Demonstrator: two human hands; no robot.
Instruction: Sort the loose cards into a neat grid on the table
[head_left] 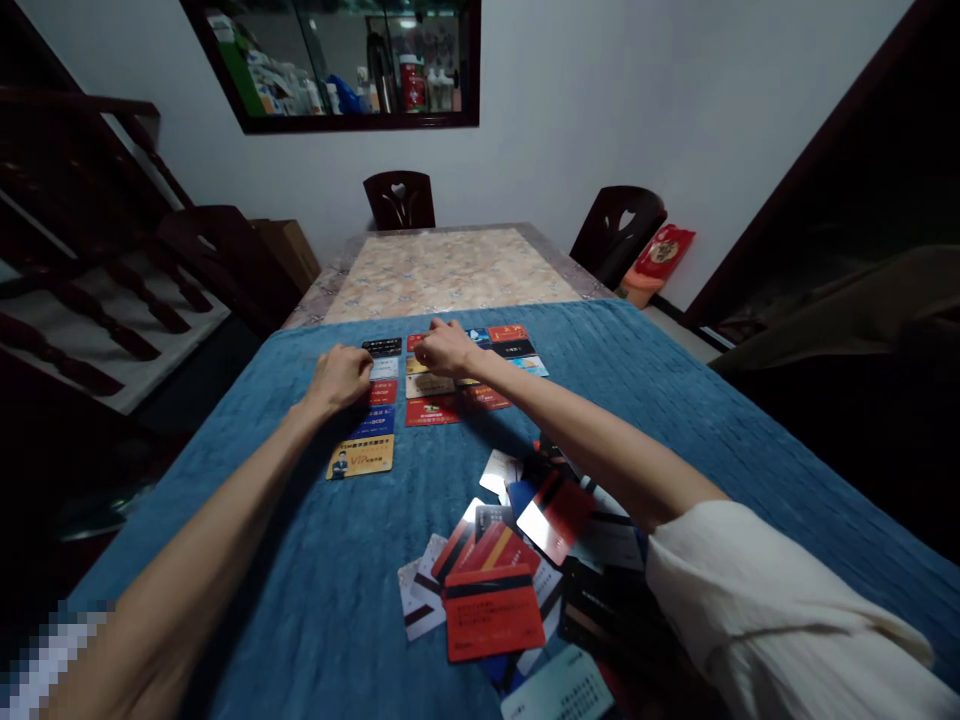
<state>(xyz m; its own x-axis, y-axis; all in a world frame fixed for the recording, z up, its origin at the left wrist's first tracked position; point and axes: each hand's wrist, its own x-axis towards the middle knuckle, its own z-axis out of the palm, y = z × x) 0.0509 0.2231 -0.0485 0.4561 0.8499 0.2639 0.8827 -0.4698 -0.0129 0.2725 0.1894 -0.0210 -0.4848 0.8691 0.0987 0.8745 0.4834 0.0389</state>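
My left hand (pixel 341 380) is at the left column of cards, its fingers bent and their tips at the edge of a pale card (pixel 385 369). A black card (pixel 382 347) lies above it; a red card (pixel 384 392), a blue card (pixel 373 422) and a yellow VIP card (pixel 361 457) lie below. My right hand (pixel 448 350) is over the middle column, fingers curled down and pressed together, hiding part of the cards. Beneath it show a gold card (pixel 429 385) and a red card (pixel 432 411). What either hand pinches, if anything, is hidden.
A loose pile of cards, with a red card (pixel 495 612) on top, lies near me under my right forearm. More cards, including an orange-red one (pixel 508 333), lie right of my right hand. A blue cloth (pixel 300 590) covers the table's near part. Chairs (pixel 616 235) stand around.
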